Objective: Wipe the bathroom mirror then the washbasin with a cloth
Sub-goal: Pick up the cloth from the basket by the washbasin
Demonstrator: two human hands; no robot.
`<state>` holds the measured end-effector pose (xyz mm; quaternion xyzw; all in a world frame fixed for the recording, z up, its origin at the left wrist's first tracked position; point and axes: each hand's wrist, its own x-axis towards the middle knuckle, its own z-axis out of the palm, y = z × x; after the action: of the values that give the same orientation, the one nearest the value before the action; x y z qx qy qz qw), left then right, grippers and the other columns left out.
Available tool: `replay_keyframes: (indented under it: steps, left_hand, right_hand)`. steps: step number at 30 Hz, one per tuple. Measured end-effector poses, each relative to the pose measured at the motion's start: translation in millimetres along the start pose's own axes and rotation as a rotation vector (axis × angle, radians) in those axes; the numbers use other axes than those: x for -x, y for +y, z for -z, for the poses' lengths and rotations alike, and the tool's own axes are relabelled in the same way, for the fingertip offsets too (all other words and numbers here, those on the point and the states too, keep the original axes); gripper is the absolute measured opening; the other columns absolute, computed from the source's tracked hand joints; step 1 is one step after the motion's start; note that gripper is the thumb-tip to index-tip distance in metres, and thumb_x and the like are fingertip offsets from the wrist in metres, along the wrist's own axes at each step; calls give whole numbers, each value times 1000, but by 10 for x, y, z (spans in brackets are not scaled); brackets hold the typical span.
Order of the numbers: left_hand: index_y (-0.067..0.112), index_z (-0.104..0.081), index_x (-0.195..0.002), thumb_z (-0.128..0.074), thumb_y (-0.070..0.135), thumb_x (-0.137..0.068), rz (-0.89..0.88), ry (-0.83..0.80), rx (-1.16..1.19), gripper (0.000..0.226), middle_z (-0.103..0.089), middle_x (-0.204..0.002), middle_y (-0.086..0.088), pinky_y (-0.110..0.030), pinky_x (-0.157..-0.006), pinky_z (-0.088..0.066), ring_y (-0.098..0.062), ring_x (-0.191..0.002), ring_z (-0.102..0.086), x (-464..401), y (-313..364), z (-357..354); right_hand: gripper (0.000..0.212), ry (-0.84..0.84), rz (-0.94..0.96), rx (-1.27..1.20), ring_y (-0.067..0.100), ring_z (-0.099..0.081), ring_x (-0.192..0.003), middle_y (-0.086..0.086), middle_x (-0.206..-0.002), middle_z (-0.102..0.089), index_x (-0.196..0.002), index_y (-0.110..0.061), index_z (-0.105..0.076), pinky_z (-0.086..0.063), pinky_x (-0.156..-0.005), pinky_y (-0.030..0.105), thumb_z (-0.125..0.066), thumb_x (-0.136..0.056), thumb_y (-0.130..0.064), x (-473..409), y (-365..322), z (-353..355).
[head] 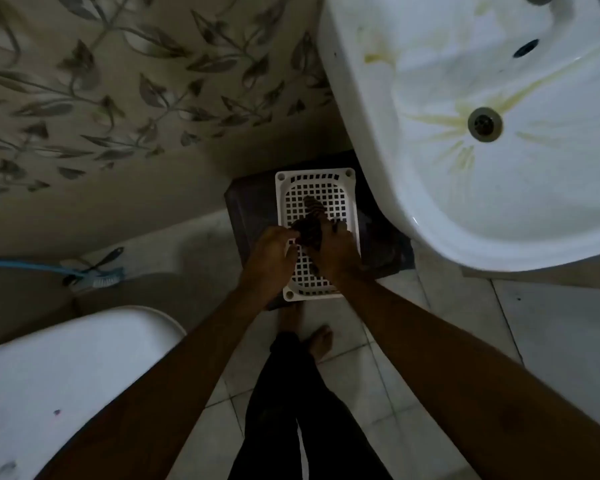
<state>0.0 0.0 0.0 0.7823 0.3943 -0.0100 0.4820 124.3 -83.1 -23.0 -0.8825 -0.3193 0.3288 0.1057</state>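
Observation:
A dark striped cloth point(311, 216) lies in a white perforated basket point(350, 188) that stands on a dark stool below the washbasin. My left hand point(271, 254) pinches the cloth's left edge. My right hand point(331, 251) grips the cloth from the right, over the basket. The white washbasin point(430, 188) fills the upper right; yellowish streaks run toward its drain point(484, 124). The mirror is out of view.
A white toilet lid point(66, 368) sits at the lower left. A blue hose and a brush point(97, 277) lie by the leaf-patterned wall. The dark stool point(246, 209) stands on the tiled floor, with my bare feet point(321, 341) just before it.

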Motion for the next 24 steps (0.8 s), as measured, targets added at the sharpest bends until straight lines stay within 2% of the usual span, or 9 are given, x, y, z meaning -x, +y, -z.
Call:
replay_keyframes:
  steps: [4,7,9,12,16,18,20,22,24]
  left_hand:
    - [6,-63,-128,-53,5,-97,18,-23,-32,33,-55,-130,-12,-38,-107,-44,-26,-118,-56,-55,-36,-10]
    - [7,-62,-130,-53,5,-97,21,-34,-28,34,-54,-132,-13,-42,-108,-45,-27,-120,-56,-110,-70,-43]
    - [7,-60,-131,-52,5,-97,43,-30,-20,35,-53,-134,-13,-44,-108,-46,-28,-122,-55,-130,-95,-47]
    - [12,-56,-136,-52,8,-97,86,-32,6,40,-53,-137,-10,-46,-107,-46,-26,-123,-57,-116,-74,-32]
    - [24,-47,-142,-50,19,-95,101,-21,44,47,-55,-138,-6,-45,-105,-48,-24,-119,-60,-69,4,33]
    - [27,-41,-147,-48,26,-97,55,-12,72,50,-54,-141,-3,-35,-105,-48,-19,-120,-59,-28,128,96]
    - [24,-40,-149,-48,33,-102,-41,-5,130,48,-55,-143,0,-22,-104,-44,-13,-126,-56,67,287,176]
    - [24,-42,-148,-46,52,-101,-92,7,189,55,-55,-143,2,-30,-108,-45,-11,-130,-53,226,475,280]
    - [24,-44,-147,-41,62,-98,-115,58,195,62,-55,-141,1,-40,-110,-44,-10,-132,-51,405,639,367]
  right_hand:
    - [67,-40,-1,62,37,-43,-129,18,-146,-36,-152,-29,-30,-45,-104,51,-61,-93,-39,-65,-2,-87]
    - [47,24,-51,-304,32,-68,-105,11,-121,-67,-127,-24,-54,-54,-94,52,-65,-86,-44,-75,30,-57]
    - [48,6,-91,-606,30,-72,-97,10,-112,-72,-129,-17,-55,-58,-86,49,-68,-85,-31,-98,66,-70]
    - [45,28,-137,-652,23,-72,-92,12,-113,-69,-126,-12,-56,-59,-74,38,-69,-84,-20,-45,-98,137]
    - [36,105,40,-438,31,-59,-115,17,-131,-52,-125,-9,-63,-52,-99,45,-62,-90,0,146,-142,281]
    - [37,115,68,-511,33,-59,-115,15,-133,-48,-125,-12,-65,-52,-99,48,-62,-90,-1,293,-157,348]
    - [33,124,97,-639,15,-61,-110,13,-128,-53,-125,-13,-67,-53,-95,31,-62,-94,-4,472,-194,530]
    - [29,117,144,-677,-12,-58,-96,8,-114,-61,-122,-10,-70,-45,-84,6,-61,-96,-5,652,-199,732]
    - [26,149,187,-693,-16,-57,-88,-6,-99,-63,-114,-12,-73,-39,-77,-2,-62,-94,-2,837,-223,927]
